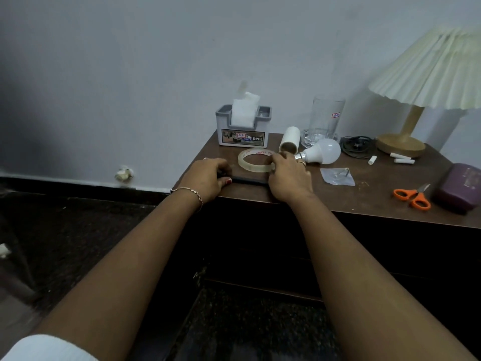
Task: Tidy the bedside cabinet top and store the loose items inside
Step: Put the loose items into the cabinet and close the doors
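**Both hands low at the front edge, first pickup on**

The left hand [208, 178] is in the middle of the frame, fingers curled over the left end of a slim dark object [248, 181] lying along the front lip of the cabinet top [377, 183]. The right hand [289, 175] is just beside it, palm over the object's other end and fingertips on the near rim of the clear tape roll [256, 160]. Whether they pinch the roll or only rest on it, the view does not settle.

The dark piece is thin and flat, so clawing at it looks like the poor choice. Better to slide it slightly over the lip and get a thumb under it. For the tape, hook a finger through the ring and lift straight up.

Care is needed on the right. The LED bulb [322, 152] lies on its side just beside the right knuckles, and it will probably roll if nudged. The glass mug [325, 118] stands right behind it.

The orange scissors [412, 196] and purple case [460, 188] wait at the lower right of the top. Nothing is stored yet, so one hand should stay free for the cabinet front below.
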Tool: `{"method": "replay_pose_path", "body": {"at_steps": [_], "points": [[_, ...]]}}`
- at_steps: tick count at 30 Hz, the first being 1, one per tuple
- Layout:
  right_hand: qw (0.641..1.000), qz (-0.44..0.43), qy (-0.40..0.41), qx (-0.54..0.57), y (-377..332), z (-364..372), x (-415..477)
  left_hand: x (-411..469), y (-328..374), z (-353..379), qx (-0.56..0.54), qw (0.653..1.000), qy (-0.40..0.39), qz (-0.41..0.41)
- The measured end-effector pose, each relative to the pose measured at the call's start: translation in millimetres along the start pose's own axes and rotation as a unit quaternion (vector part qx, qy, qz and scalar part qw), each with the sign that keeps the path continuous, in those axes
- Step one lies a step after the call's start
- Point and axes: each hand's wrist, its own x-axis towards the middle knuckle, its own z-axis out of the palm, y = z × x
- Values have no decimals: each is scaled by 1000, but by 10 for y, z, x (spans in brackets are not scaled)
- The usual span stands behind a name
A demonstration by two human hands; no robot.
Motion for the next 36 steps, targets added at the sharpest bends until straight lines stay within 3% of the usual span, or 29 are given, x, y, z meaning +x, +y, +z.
{"method": "replay_pose_path", "body": {"at_steps": [6, 10, 16, 22, 27, 31, 36], "points": [[1000, -11, 16, 8, -2, -49, -45, -89, -98, -154, -38, 998, -26, -37], [998, -53, 31, -25, -52, -46, -148, -186, -70, -208, -59, 997, -40, -36], [993, -114, 39, 9, -12, -132, -353, -434, -57, -354, -116, 993, -29, -12], [980, -175, 53, 78, 108, -277, -590, -901, -12, -316, -163, 973, -160, -22], [958, -268, 45, 88, 287, -274, -1020, -1179, -209, 73, -260, 903, -317, -130], [949, -301, 41, 84, 526, -4, -1459, -1321, -347, 555, -304, 882, -293, -209], [954, -292, 1, 74, 819, 473, -1752, -1306, -483, 950, -348, 880, -194, -258]]}}
